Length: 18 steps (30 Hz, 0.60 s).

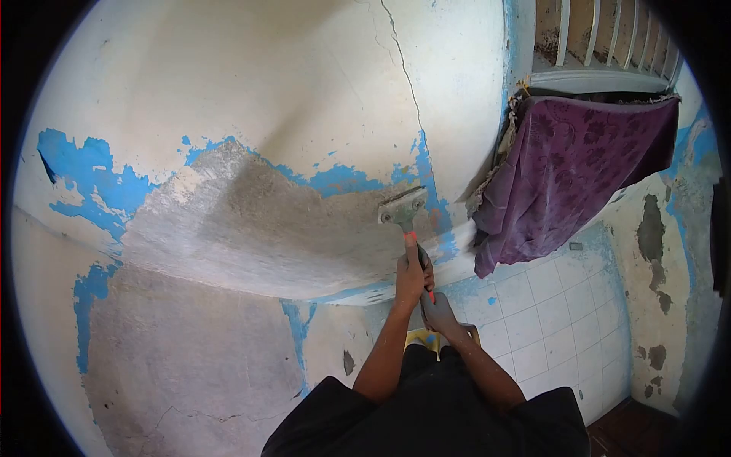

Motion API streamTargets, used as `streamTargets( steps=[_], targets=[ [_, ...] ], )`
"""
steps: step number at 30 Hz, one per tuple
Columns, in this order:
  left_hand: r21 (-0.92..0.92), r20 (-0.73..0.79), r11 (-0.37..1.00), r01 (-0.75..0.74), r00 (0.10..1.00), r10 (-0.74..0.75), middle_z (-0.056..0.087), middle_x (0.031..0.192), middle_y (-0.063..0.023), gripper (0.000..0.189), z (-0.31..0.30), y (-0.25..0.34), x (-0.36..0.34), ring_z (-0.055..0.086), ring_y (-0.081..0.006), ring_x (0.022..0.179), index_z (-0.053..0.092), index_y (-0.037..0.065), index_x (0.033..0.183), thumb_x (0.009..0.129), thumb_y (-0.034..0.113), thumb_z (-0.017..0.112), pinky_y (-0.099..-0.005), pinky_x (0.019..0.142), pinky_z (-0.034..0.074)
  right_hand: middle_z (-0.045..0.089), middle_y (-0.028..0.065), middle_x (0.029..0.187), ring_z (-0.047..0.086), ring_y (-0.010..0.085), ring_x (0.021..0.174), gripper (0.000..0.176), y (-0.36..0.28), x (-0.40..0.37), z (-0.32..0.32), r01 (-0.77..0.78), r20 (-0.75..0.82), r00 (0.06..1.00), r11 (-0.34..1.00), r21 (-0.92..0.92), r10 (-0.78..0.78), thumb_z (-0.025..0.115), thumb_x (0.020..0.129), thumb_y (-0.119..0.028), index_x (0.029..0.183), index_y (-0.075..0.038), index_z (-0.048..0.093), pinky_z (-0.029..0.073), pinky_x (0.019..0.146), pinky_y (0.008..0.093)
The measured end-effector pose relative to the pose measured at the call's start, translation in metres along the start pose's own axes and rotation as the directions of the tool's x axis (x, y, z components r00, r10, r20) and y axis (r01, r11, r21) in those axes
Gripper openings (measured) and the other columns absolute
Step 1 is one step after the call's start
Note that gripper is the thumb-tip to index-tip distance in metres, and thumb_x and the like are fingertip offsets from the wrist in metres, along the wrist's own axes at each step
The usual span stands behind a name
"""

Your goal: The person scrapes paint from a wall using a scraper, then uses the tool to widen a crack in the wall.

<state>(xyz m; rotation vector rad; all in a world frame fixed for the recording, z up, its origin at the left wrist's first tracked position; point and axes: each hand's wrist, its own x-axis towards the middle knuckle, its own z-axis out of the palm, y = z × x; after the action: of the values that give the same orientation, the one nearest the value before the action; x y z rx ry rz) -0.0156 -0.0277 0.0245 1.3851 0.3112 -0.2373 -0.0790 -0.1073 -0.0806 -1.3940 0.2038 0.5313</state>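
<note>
Both hands are wrapped around the scraper — the left hand higher on its handle, the right hand below at the butt end. Such a spread grip probably lets one hand steer while the other adds push. The scraper points away from the body, its wide head at the wall, where bare grey meets blue paint; whether the edge actually touches, I cannot tell. To the right a purple cloth hangs below the grille — apart from the scraper, so apparently out of its way.
</note>
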Motion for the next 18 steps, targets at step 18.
streamTargets(
  steps=[18],
  targets=[
    [-0.055,-0.045,0.998,0.04,0.998,-0.043,0.033,0.048,-0.0006,0.067,0.005,0.001,-0.005,0.034,-0.0118,0.037,0.035,0.009,0.062,0.089,0.071,0.034,-0.0293,0.038,0.031,0.038,0.0019,0.041,0.038,0.0129,0.029,0.052,-0.013,-0.008,0.0,0.04,0.011,0.999,0.999,0.01,-0.04,0.042,0.098,-0.039,0.055,-0.009,0.041,0.031,0.032,0.0289]
  ],
)
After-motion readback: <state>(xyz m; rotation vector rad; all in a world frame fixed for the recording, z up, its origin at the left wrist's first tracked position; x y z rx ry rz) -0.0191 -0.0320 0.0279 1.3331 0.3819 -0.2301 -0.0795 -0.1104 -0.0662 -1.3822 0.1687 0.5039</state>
